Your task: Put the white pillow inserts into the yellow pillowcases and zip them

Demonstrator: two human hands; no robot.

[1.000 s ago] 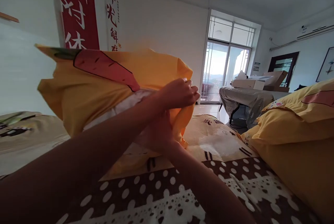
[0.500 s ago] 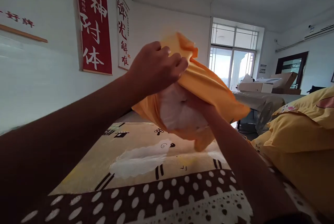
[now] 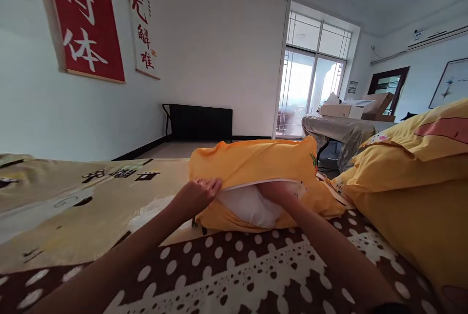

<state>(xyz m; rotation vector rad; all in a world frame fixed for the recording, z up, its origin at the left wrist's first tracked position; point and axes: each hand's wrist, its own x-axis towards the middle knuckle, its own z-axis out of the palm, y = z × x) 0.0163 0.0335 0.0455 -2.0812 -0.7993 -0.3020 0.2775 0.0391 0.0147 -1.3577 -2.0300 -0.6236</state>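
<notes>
An orange pillowcase [image 3: 252, 160] lies on the bed with its opening facing me. White pillow filling [image 3: 252, 206] shows through the gap. My left hand [image 3: 204, 189] is closed on the edge of the opening at its left end. My right hand [image 3: 274, 192] reaches into the opening, over the white pillow; its fingers are hidden under the cloth, so their grip does not show. Beneath lies a bedspread [image 3: 256, 265] with brown polka-dot and cream patterns.
Stacked yellow pillows [image 3: 409, 177] rise close on the right. Behind stand a plastic-covered table [image 3: 336, 128] bearing boxes [image 3: 343, 109] and a black panel [image 3: 201, 123] against the wall. A red scroll [image 3: 91, 26] hangs at left.
The pillowcase with the pillow has come down from the air onto the bed. Both hands lowered with it, the left still gripping the cloth. My view has turned slightly to the right.
</notes>
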